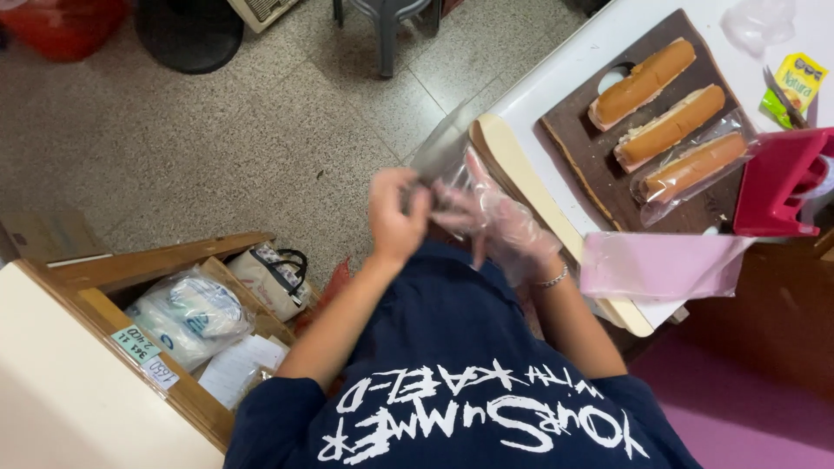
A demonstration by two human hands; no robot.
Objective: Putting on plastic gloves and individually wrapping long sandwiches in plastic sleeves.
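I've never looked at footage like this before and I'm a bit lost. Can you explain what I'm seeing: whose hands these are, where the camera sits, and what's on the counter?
There is no machine here: a person works with their own two hands, and the single camera sits on their head, looking straight down, so you see arms and a dark printed shirt from above. The right hand wears a thin clear plastic glove. The left hand is bare and pinches something at the gloved fingers; the blur hides exactly what. On the white counter lies a dark wooden board with three long bread rolls, the nearest one inside a clear bag. Beside it are a red plastic holder, a pink sheet and a small yellow-green packet. At lower left, an open wooden drawer holds bagged items.
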